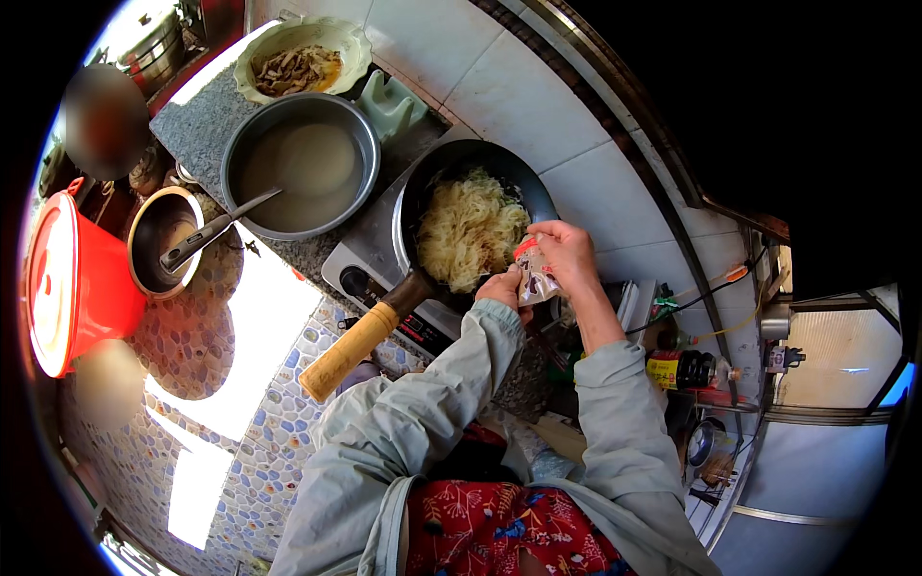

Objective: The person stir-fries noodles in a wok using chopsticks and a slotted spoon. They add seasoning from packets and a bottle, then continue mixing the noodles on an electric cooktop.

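Note:
Both my hands hold a small printed plastic packet (536, 277) at the right rim of a dark wok (472, 153). My left hand (504, 289) pinches its lower left side, and my right hand (565, 255) grips its upper right part near a red strip. Pale shredded food (468, 227), with some green and brown bits, lies heaped in the wok. The wok sits on a silver portable cooktop (360, 252). Its wooden handle (353, 349) points down and left, towards me. Whether anything is falling from the packet cannot be made out.
A metal basin (371, 155) of cloudy liquid stands left of the wok, with a ladle (216, 230) across its rim. Behind it is a scalloped bowl (360, 50) of sliced food. A brown bowl (133, 245) and red lidded bucket (108, 281) are at left. Bottles (681, 369) stand right.

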### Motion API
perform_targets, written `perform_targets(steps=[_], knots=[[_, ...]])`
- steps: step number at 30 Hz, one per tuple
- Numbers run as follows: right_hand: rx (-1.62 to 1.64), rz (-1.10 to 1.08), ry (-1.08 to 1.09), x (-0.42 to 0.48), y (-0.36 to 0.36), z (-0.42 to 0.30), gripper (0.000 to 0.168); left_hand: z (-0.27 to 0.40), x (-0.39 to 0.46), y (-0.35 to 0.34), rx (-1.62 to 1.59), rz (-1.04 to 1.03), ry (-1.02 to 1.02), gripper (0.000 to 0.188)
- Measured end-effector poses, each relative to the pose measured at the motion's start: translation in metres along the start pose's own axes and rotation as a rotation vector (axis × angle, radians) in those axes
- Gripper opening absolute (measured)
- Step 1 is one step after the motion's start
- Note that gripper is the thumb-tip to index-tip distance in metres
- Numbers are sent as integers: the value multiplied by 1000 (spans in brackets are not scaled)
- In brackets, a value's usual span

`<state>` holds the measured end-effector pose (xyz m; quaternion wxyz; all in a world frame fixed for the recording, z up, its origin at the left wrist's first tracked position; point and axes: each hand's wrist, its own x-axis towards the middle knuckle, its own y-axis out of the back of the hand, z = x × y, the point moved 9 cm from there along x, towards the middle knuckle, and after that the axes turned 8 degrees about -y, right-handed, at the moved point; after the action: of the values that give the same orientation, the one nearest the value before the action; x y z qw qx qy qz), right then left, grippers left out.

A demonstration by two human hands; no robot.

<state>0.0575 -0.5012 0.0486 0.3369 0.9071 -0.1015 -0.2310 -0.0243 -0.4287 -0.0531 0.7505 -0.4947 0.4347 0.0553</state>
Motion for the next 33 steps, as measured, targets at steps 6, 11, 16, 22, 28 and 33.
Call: perform_targets(steps=[6,11,16,22,28,33], knots=[[-4,74,125,-4,6,5,16,-2,8,-3,26,-125,-9,17],[193,55,159,-13,18,4,30,24,27,5,162,-157,-357,18],[417,-48,208,-30,24,2,36,75,-20,-19,508,-191,-758,16],[581,-128,210,-45,35,12,15,86,-53,-37,936,-152,-1157,13],[584,-32,353,-61,40,9,32,94,-74,-45,916,-309,-1290,10],[462,73,407,-91,79,32,16,61,-116,-84,1127,-475,-1334,7]])
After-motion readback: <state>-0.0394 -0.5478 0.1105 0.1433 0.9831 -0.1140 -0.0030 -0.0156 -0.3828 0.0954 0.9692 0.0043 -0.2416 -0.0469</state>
